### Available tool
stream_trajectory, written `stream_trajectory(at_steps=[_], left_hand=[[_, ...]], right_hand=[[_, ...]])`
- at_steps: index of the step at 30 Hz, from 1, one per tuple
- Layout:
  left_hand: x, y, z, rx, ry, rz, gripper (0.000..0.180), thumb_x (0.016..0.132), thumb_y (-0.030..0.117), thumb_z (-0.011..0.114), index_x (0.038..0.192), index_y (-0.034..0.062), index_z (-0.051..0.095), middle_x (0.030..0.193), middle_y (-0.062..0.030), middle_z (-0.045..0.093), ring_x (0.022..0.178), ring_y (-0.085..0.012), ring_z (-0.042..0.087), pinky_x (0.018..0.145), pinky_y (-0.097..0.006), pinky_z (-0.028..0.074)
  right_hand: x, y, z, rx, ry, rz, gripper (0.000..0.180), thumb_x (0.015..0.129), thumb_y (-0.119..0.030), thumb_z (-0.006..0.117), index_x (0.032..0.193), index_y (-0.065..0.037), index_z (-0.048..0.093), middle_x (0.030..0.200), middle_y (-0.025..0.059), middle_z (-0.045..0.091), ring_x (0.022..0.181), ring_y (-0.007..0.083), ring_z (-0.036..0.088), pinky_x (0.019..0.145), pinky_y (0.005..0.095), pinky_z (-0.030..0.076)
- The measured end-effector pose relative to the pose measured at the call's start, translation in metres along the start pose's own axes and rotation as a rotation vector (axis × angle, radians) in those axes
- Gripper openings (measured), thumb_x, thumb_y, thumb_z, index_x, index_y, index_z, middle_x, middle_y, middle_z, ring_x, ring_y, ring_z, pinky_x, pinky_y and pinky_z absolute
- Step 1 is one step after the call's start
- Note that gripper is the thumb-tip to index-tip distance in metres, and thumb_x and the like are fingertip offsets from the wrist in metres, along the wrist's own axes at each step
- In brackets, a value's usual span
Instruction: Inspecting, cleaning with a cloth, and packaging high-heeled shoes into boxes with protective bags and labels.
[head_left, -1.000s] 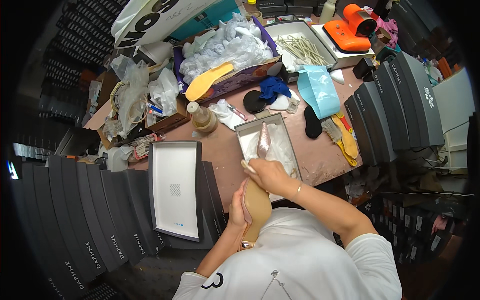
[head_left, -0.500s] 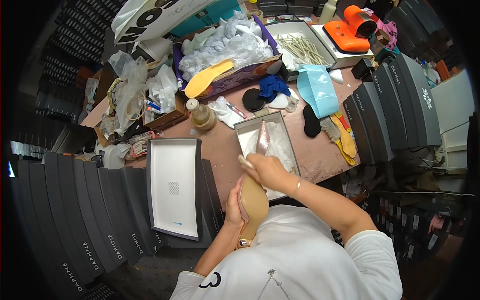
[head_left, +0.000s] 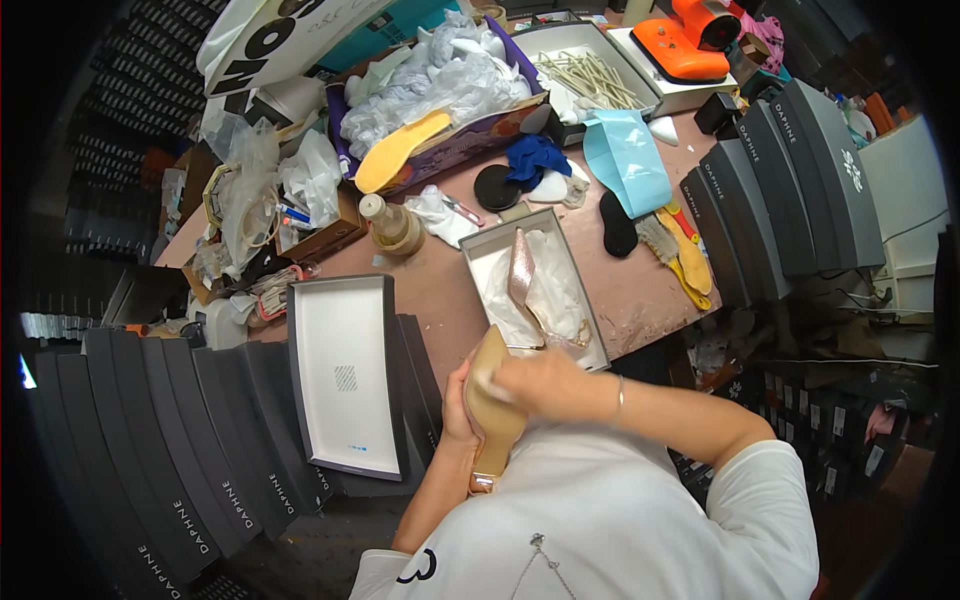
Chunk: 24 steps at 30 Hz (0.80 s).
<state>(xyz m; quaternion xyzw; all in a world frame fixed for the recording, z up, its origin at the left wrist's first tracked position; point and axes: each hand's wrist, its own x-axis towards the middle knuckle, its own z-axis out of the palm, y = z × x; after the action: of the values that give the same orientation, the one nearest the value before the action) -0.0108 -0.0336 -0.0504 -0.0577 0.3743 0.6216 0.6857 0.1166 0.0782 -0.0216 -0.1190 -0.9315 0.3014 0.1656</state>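
Note:
A pointed high-heeled shoe [head_left: 495, 428] is held sole up close to my body, its tan sole facing me and the gold-toned heel toward my shirt. My left hand [head_left: 457, 410] is closed around its left side. Over the forepart of the sole is my right hand [head_left: 555, 383], blurred by motion, its fingers closed on a small whitish piece [head_left: 486, 384] that touches the sole; its kind is unclear. Just beyond, the matching glittery pink shoe [head_left: 521, 265] lies on white tissue in an open grey shoe box [head_left: 587, 277].
An upright box lid [head_left: 342, 400] stands left, before a row of dark shoe boxes [head_left: 150, 430]. More boxes [head_left: 800, 190] line the right. Across the table are a glue bottle [head_left: 393, 228], blue cloth [head_left: 537, 160], brush [head_left: 658, 240], yellow insole [head_left: 402, 153] and purple-edged box [head_left: 470, 150] of plastic.
My right hand has moved from the shoe's toe down along the sole. More of the shoe in the box shows. The view has shifted slightly.

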Motion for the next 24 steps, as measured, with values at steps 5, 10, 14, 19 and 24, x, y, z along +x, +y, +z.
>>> stream_trajectory(at_steps=[5,10,14,19,24], left_hand=[[0.007,0.004,-0.001,-0.071,0.048,-0.013,0.054,0.094,0.043,0.032,0.120,0.0007,0.052,0.102,-0.0170,0.063,0.087,-0.0266,0.064,0.073,-0.037,0.055],[0.009,-0.006,-0.014,-0.112,-0.046,-0.065,0.055,0.093,0.044,0.034,0.119,-0.0007,0.052,0.104,-0.0155,0.062,0.091,-0.0266,0.063,0.077,-0.038,0.054],[0.009,0.006,0.001,0.001,0.017,-0.050,0.051,0.094,0.040,0.032,0.118,0.0006,0.054,0.106,-0.0142,0.063,0.092,-0.0257,0.063,0.081,-0.037,0.053],[0.004,0.000,0.010,-0.168,0.244,0.084,0.054,0.096,0.040,0.032,0.136,0.0048,0.040,0.118,-0.0124,0.058,0.099,-0.0214,0.060,0.085,-0.034,0.051],[0.020,0.019,-0.017,0.054,-0.008,0.176,0.054,0.096,0.040,0.034,0.137,0.0045,0.039,0.121,-0.0136,0.056,0.106,-0.0237,0.058,0.088,-0.033,0.050]], right_hand=[[-0.012,-0.027,-0.011,0.133,-0.175,-0.138,0.008,0.081,-0.018,0.057,0.085,-0.012,0.053,0.070,0.0048,0.054,0.054,0.0217,0.059,0.042,0.0345,0.046],[-0.002,-0.008,-0.004,0.002,0.006,-0.020,0.011,0.082,-0.020,0.058,0.086,-0.011,0.052,0.069,0.0049,0.054,0.054,0.0217,0.060,0.040,0.0342,0.045],[0.013,-0.001,0.005,0.041,0.070,0.001,0.012,0.082,-0.019,0.057,0.089,-0.010,0.053,0.068,0.0063,0.056,0.055,0.0232,0.061,0.043,0.0364,0.046],[0.029,-0.019,0.005,0.142,0.150,-0.055,0.014,0.082,-0.021,0.059,0.084,-0.008,0.054,0.072,0.0092,0.060,0.057,0.0281,0.062,0.054,0.0402,0.049],[0.038,0.055,0.014,0.192,0.162,0.465,0.027,0.086,-0.030,0.061,0.081,-0.004,0.057,0.078,0.0149,0.060,0.076,0.0346,0.063,0.067,0.0414,0.050]])
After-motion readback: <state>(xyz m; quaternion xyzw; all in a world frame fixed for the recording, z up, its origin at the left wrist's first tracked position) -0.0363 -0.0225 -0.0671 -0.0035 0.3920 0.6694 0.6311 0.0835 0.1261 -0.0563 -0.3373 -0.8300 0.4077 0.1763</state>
